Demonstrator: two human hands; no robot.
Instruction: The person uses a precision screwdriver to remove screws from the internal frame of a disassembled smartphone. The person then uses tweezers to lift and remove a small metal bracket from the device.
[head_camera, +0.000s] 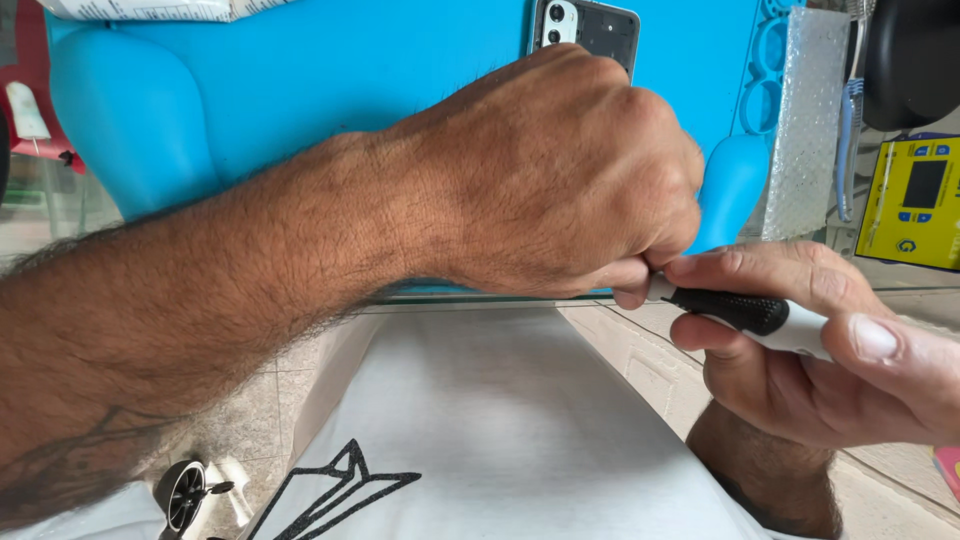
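- The slim screwdriver (755, 318), with a black knurled grip section and a white barrel, lies nearly level across the right of the head view, just off the near edge of the counter (500, 296) and above the person's lap
- It looks light and stiff; the stippled black band should give a sure, non-slip hold, while the smooth white part behind it would likely be slicker, so the textured band seems the place to pinch it
- Its working tip is hidden behind the knuckles, so I cannot tell what bit it carries; a fine tip of this kind would probably bend or chip if levered sideways
- The right hand (830, 350) is closed around the tool, with fingers above and below the black section and the thumb lying along the white barrel
- The left hand (560, 170) is curled into a loose fist, its fingertips pinched at the tool's front end, touching the right hand's fingers; what it grips there is hidden
- Behind the left hand, a blue work mat (300, 80) covers the counter, and a phone (590, 25) with its back removed lies on it, camera end showing
- To the right are a strip of bubble wrap (805, 120) and a yellow instrument (915, 200) with a dark screen
- Below, the person's white shirt (480, 420) fills the foreground
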